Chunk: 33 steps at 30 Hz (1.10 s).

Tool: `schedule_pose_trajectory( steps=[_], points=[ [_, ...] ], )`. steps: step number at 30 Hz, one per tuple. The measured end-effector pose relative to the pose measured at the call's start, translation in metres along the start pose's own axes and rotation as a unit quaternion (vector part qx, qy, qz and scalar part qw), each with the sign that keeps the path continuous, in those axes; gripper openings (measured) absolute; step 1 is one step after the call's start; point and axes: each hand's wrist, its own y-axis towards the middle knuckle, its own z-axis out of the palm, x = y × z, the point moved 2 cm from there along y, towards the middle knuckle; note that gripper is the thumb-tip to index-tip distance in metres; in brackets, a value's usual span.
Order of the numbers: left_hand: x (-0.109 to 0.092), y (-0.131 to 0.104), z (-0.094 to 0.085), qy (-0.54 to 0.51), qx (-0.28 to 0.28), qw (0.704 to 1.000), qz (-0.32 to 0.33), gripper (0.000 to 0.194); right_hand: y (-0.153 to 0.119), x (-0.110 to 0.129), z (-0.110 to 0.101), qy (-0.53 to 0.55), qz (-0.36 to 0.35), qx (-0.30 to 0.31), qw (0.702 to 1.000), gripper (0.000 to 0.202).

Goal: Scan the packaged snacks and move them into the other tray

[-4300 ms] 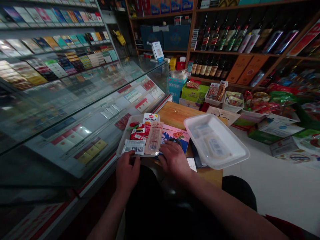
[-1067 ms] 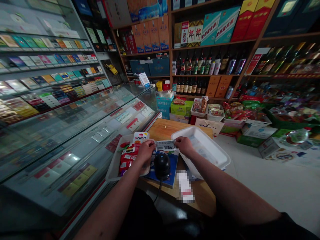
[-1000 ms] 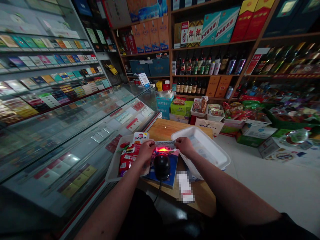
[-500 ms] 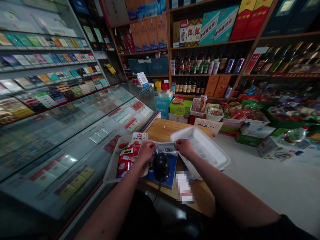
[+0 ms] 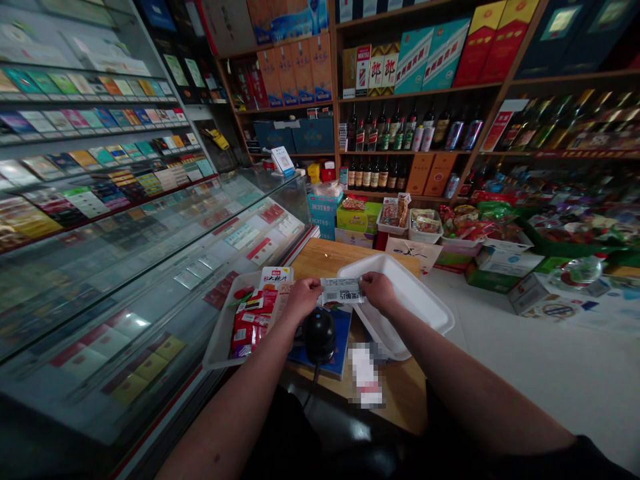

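Note:
Between my two hands a small silver-white snack packet (image 5: 342,292) with black print is stretched out flat. The fingers of my left hand (image 5: 304,298) pinch its left end. Its right end is pinched by my right hand (image 5: 379,291). Just below it a black barcode scanner (image 5: 320,333) with a cable rests on a blue book or box (image 5: 342,343). Left of my left hand, a white tray (image 5: 214,343) holds red snack packets (image 5: 250,327) and other bags. Under my right hand and forearm is another white foam tray (image 5: 436,312).
All this stands on a wooden table (image 5: 320,252). A glass display counter (image 5: 165,293) with cigarette packs runs along the left. A blurred white item (image 5: 366,377) lies near the front edge. Bottle shelves (image 5: 390,97) and snack boxes (image 5: 357,217) are behind.
The packet has moved slightly to the right and up, and its printed face now shows more fully. Both hands shift right with it, still pinching its ends.

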Motion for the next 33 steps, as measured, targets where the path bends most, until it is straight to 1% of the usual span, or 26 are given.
schedule_pose_trajectory(
  steps=[5,9,15,18,22,25,27,31,33],
  points=[
    [-0.029,-0.006,0.023,-0.001,-0.001,1.000,-0.012,0.014,0.005,-0.014,-0.024,-0.029,0.018,-0.030,0.999,0.016],
    [-0.049,-0.012,0.042,0.044,0.013,0.999,-0.005,0.011,0.007,-0.024,-0.045,-0.064,0.036,-0.046,0.996,0.018],
    [-0.067,-0.025,0.072,0.110,0.025,0.993,-0.030,0.016,0.006,-0.045,-0.068,-0.128,0.069,-0.032,0.989,0.020],
    [-0.074,-0.033,0.088,0.118,0.035,0.991,-0.053,0.019,0.005,-0.057,-0.076,-0.162,0.075,-0.030,0.984,0.021],
    [-0.076,-0.044,0.115,0.121,0.053,0.989,-0.070,0.021,0.003,-0.073,-0.086,-0.211,0.092,-0.006,0.973,0.020],
    [-0.072,-0.050,0.135,0.136,0.065,0.986,-0.071,0.023,0.001,-0.085,-0.090,-0.245,0.098,0.015,0.965,0.021],
    [-0.068,-0.055,0.145,0.141,0.074,0.985,-0.072,0.024,-0.001,-0.093,-0.091,-0.264,0.095,0.031,0.959,0.023],
    [-0.064,-0.064,0.154,0.161,0.083,0.981,-0.070,0.025,-0.007,-0.106,-0.086,-0.315,0.100,0.063,0.942,0.026],
    [-0.065,-0.068,0.155,0.173,0.088,0.979,-0.067,0.027,-0.011,-0.110,-0.084,-0.337,0.102,0.060,0.934,0.027]
  ],
)
